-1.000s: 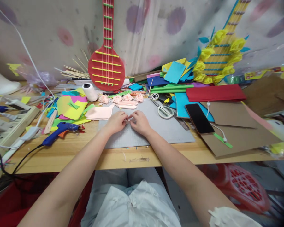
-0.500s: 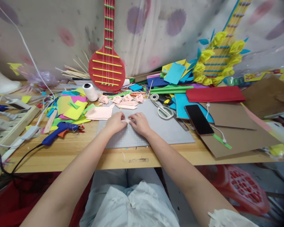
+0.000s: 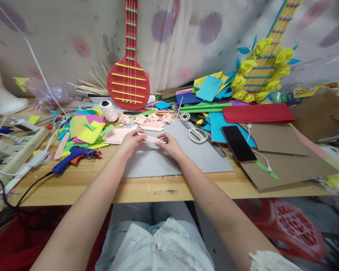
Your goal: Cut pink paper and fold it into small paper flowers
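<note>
Between my two hands stretches a narrow strip of pale pink paper [image 3: 152, 139], held just over the grey cutting mat [image 3: 169, 162]. My left hand [image 3: 132, 142] pinches its left end, and my right hand [image 3: 171, 145] grips the right end. Behind my left hand lies a flat pale pink sheet [image 3: 117, 135]. Folded pink strips [image 3: 154, 125] rest beyond the hands, in front of a row of pink paper flowers [image 3: 141, 119]. Scissors [image 3: 197, 134] with pale handles lie on the mat to the right.
A blue glue gun [image 3: 75, 158] and coloured paper scraps [image 3: 86, 130] lie at left, near a power strip [image 3: 19, 158]. A thread spool [image 3: 108, 111] and a red paper instrument [image 3: 128, 84] stand behind. To the right are a phone [image 3: 237, 143] and brown cardboard [image 3: 285, 169].
My hands have moved apart and slightly up from the mat. The pink strip, mostly covered by the fingers before, now shows stretched between them.
</note>
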`<state>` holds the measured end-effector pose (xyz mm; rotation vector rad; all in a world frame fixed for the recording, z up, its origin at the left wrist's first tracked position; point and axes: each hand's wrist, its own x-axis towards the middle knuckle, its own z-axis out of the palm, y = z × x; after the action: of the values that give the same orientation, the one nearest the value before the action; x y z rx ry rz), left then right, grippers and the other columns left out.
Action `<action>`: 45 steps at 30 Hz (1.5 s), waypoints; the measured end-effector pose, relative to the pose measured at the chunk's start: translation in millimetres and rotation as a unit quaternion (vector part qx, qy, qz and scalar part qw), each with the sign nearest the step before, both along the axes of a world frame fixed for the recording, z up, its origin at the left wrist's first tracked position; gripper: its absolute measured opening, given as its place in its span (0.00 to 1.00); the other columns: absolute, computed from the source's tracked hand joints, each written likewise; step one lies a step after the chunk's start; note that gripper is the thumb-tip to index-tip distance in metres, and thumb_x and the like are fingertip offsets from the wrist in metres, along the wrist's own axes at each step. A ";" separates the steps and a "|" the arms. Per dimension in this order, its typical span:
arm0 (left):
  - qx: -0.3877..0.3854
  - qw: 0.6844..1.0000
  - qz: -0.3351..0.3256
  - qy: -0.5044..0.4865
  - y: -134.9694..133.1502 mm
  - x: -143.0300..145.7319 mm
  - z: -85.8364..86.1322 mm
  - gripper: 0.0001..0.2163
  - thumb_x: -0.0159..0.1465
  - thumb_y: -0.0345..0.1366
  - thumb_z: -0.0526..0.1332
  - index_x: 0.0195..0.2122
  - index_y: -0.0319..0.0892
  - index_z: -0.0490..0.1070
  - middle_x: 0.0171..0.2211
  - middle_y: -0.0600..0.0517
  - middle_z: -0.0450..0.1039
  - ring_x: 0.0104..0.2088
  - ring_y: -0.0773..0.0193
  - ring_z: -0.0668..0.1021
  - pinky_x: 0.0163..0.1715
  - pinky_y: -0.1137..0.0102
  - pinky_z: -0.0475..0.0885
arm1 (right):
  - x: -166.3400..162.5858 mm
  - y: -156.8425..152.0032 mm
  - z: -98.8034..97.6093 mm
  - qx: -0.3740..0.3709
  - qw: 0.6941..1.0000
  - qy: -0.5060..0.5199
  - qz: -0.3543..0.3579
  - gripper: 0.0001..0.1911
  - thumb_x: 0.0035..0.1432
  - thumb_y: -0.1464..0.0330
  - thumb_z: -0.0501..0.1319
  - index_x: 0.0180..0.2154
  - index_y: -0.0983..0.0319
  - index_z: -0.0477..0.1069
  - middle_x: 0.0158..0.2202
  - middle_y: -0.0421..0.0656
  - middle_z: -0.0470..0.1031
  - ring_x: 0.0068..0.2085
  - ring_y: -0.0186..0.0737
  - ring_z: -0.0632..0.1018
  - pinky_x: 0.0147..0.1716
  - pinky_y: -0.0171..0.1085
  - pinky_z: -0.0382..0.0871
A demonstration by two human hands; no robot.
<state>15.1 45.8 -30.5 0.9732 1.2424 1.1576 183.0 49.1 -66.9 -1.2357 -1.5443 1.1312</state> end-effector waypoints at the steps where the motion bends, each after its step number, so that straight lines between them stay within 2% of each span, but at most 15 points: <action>1: -0.009 0.998 0.016 -0.066 -2.4 2.3 -1.9 0.12 0.41 0.33 0.68 0.27 0.39 0.69 0.24 0.54 0.72 0.27 0.68 0.75 0.28 0.73 0.69 | -0.1 0.6 1.5 -0.023 0.999 0.038 -0.006 0.16 0.41 0.66 0.64 0.34 0.61 0.65 0.21 0.33 0.66 0.23 0.30 0.66 0.25 0.30 0.57; 4: -0.024 0.989 0.014 -0.148 -9.4 11.6 -8.6 0.13 0.44 0.35 0.68 0.30 0.37 0.70 0.29 0.49 0.74 0.31 0.66 0.77 0.35 0.71 0.72 | -0.6 0.3 7.4 -0.065 0.991 0.119 -0.005 0.19 0.38 0.63 0.64 0.35 0.61 0.64 0.21 0.33 0.68 0.21 0.28 0.66 0.21 0.29 0.54; 8: -0.025 0.996 0.003 -0.086 -13.6 22.4 -13.8 0.15 0.45 0.39 0.68 0.31 0.35 0.72 0.30 0.46 0.76 0.32 0.63 0.78 0.32 0.70 0.73 | -3.1 -3.5 12.4 -0.075 0.987 0.144 0.018 0.21 0.37 0.61 0.65 0.34 0.61 0.64 0.22 0.34 0.69 0.20 0.27 0.65 0.20 0.29 0.53; 13: -0.028 0.997 0.044 -0.062 -15.6 25.6 -13.6 0.12 0.44 0.37 0.68 0.27 0.35 0.72 0.28 0.46 0.76 0.32 0.60 0.78 0.29 0.70 0.74 | -6.8 -5.0 10.3 -0.073 0.990 0.121 0.019 0.20 0.36 0.61 0.66 0.33 0.62 0.65 0.20 0.33 0.67 0.20 0.27 0.65 0.20 0.28 0.54; 18: -0.031 0.996 0.034 -0.075 -16.1 21.8 -13.9 0.11 0.46 0.35 0.68 0.28 0.33 0.73 0.29 0.44 0.76 0.32 0.60 0.79 0.27 0.71 0.74 | -7.8 -1.7 5.1 -0.070 0.992 0.101 -0.010 0.15 0.42 0.60 0.63 0.31 0.62 0.67 0.21 0.36 0.68 0.23 0.29 0.68 0.20 0.29 0.57; 27: -0.046 0.995 0.036 -0.083 -14.5 20.3 -13.3 0.10 0.46 0.33 0.68 0.27 0.33 0.72 0.29 0.43 0.76 0.30 0.61 0.79 0.25 0.72 0.74 | -6.5 1.4 -3.2 -0.045 0.994 0.089 -0.035 0.12 0.41 0.63 0.63 0.28 0.63 0.66 0.19 0.35 0.68 0.22 0.29 0.68 0.24 0.30 0.61; 34: -0.017 0.998 0.026 -0.052 -12.9 18.8 -20.9 0.12 0.41 0.36 0.70 0.23 0.33 0.73 0.23 0.49 0.74 0.26 0.65 0.76 0.28 0.70 0.74 | -10.4 -2.1 2.3 0.000 0.998 0.058 0.021 0.11 0.46 0.60 0.60 0.27 0.63 0.68 0.23 0.37 0.69 0.26 0.30 0.68 0.28 0.31 0.61; 39: 0.003 0.998 0.014 -0.062 -10.1 14.4 -31.3 0.14 0.38 0.38 0.71 0.24 0.35 0.75 0.26 0.49 0.75 0.29 0.66 0.76 0.36 0.68 0.72 | -12.2 -2.9 4.0 0.007 0.999 0.022 0.030 0.10 0.48 0.61 0.58 0.26 0.63 0.67 0.23 0.37 0.69 0.27 0.31 0.68 0.29 0.31 0.61; 45: 0.013 0.998 0.010 -0.061 -11.2 14.4 -32.9 0.14 0.38 0.38 0.71 0.25 0.35 0.76 0.26 0.49 0.76 0.30 0.65 0.76 0.38 0.68 0.71 | -11.1 -3.2 1.0 0.041 0.997 -0.008 0.066 0.11 0.50 0.61 0.56 0.27 0.62 0.68 0.25 0.37 0.70 0.28 0.31 0.69 0.30 0.31 0.61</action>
<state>29.5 34.6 -63.4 0.8988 1.1440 1.2329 172.0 45.9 -65.8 -1.1053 -1.6872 1.1324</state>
